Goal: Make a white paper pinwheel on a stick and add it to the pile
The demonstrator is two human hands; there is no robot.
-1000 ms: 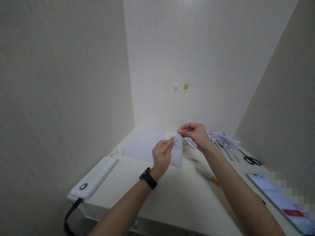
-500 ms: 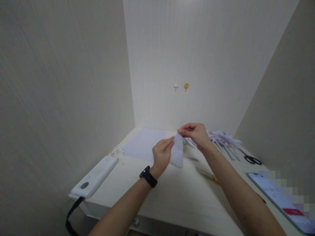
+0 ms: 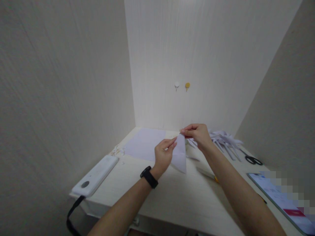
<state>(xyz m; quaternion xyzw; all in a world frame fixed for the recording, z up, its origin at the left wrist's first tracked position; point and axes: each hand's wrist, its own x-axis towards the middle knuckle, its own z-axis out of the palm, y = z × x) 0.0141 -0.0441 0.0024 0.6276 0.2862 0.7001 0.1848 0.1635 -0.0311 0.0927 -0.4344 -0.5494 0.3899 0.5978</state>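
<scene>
Both hands hold a folded white paper piece (image 3: pixel 180 156) above the pale wooden desk (image 3: pixel 177 193). My left hand (image 3: pixel 163 154), with a black watch on its wrist, pinches the paper's left edge. My right hand (image 3: pixel 197 135) pinches its top corner. The paper hangs down to a point between the hands. A flat white sheet (image 3: pixel 144 145) lies on the desk behind the left hand.
A white device (image 3: pixel 94 176) with a black strap sits at the desk's left front corner. A pile of folded paper strips (image 3: pixel 225 140), black scissors (image 3: pixel 252 160), a yellow-tipped tool (image 3: pixel 208 174) and a tablet (image 3: pixel 283 200) lie to the right. Two wall hooks (image 3: pixel 182 86) are behind.
The paper piece has opened out a little and now hangs lower, with its lower point further down and to the right. Both hands stay almost in place.
</scene>
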